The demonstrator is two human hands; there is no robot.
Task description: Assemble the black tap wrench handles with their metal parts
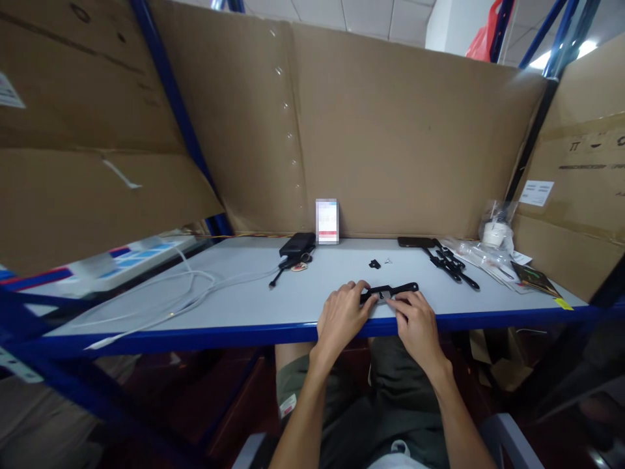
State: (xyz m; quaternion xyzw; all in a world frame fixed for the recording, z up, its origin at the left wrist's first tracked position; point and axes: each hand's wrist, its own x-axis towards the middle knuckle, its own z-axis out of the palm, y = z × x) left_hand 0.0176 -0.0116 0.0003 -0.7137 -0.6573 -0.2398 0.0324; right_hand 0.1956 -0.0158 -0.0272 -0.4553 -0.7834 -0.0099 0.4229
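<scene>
A slim black handled tool, its exact kind unclear, lies across the front of the table with its handle end pointing right. My left hand grips its left end between thumb and fingers. At the middle of the tool sits a small silvery piece. My right hand pinches at this piece with thumb and forefinger, just below the handle; the fingertips partly hide it. Beyond both hands lie a small black part and a tiny silvery part.
Several similar black tools lie to the right beside a dark phone. A lit phone leans against the cardboard back wall. Black devices and white cables occupy the left; plastic bags lie far right.
</scene>
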